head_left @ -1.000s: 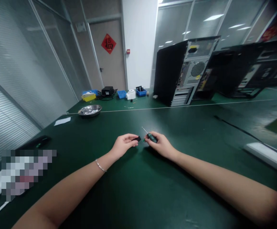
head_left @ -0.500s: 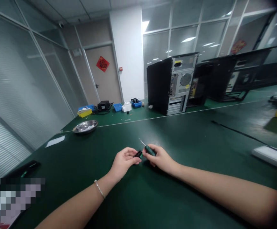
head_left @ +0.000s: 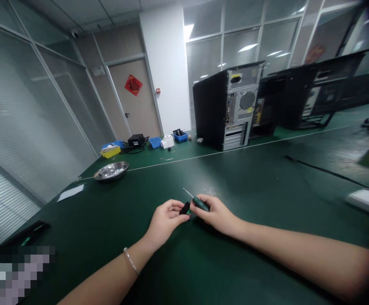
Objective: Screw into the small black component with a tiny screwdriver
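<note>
Over the green table, my left hand pinches a small black part with a bit of green at its lower right edge. My right hand is closed around the dark green handle of a screwdriver. Its thin metal shaft points up and to the left, away from the black part. The fingertips of both hands are close together at the small part; whether the right fingers touch it, I cannot tell.
A metal bowl with small white items stands back left, near a white sheet. Behind are blue trays, a white device and a computer tower. A black cable and white block lie right.
The black part has turned a little in my left fingers, showing a broader dark face. Both hands sit slightly lower in the view. The screwdriver is still held, and the camera view has shifted slightly.
</note>
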Demonstrator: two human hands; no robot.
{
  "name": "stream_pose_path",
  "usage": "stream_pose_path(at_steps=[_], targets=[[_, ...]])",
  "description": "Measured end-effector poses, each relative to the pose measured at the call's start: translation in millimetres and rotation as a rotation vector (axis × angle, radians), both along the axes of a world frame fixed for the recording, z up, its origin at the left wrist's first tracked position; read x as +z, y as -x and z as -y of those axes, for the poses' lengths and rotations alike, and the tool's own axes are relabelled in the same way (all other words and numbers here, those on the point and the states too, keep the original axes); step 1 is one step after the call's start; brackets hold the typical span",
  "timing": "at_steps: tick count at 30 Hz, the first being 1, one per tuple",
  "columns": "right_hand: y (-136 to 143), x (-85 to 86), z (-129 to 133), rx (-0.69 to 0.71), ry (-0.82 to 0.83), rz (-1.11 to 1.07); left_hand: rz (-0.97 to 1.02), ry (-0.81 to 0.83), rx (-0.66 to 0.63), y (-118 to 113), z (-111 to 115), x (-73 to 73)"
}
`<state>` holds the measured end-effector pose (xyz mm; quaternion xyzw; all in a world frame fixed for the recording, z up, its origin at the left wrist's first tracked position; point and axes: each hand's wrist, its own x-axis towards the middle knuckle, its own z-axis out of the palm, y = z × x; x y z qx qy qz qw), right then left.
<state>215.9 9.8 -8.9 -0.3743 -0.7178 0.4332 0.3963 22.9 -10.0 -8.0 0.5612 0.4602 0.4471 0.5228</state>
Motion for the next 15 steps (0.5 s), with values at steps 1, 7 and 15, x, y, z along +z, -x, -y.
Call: stream_pose_path(at_steps=[1, 7, 15], targets=[[0.0, -0.6, -0.2, 0.0, -0.023, 0.009, -0.001, 0.003, 0.001, -0.4, 0.0, 0.1], [-0.2, -3.7, -0.1, -0.029, -0.08, 0.056, -0.001, 0.015, -0.019, -2.0, -1.3, -1.6], [0.4, -2.9, 1.3, -0.03, -0.093, 0.064, 0.001, 0.044, -0.037, -2.5, 0.2, 0.7]])
